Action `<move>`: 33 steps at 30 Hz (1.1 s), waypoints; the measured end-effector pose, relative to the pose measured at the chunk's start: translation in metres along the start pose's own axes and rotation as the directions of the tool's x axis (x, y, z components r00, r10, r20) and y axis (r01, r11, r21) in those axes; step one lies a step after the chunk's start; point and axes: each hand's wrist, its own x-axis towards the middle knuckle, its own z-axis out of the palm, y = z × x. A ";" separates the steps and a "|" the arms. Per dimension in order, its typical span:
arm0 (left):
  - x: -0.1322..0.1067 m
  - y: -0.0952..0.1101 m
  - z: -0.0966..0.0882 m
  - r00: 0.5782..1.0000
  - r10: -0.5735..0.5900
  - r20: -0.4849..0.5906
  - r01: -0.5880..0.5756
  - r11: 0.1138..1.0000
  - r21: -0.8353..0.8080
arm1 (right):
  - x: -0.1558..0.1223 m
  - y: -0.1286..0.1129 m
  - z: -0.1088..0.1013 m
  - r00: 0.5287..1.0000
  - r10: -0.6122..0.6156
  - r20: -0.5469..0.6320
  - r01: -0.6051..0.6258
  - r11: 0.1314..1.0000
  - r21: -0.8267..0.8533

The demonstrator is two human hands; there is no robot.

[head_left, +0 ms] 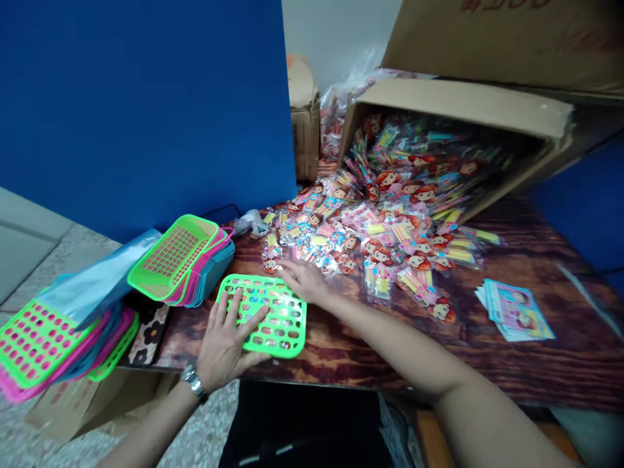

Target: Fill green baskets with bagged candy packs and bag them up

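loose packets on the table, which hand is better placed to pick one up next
Likely the right hand: it is at the far right corner of the green tray, close to the nearest packets. The left hand lies spread over the tray's left part, farther from them.

Blue panel [146,97], plain, behind left part of surface [351,364], dark wood-grain. Small brown carton [306,140], just beside panel's right edge. Large carton [511,45], printed lettering, upper right. Flower-patterned item [153,331], flat, surface's left end. Speckled floor [207,429], below, lower left.
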 end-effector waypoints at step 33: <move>-0.013 -0.011 0.002 0.996 0.076 -0.054 -0.071 0.993 0.092 | -0.007 -0.043 -0.008 0.922 -0.365 0.126 0.385 0.844 -0.373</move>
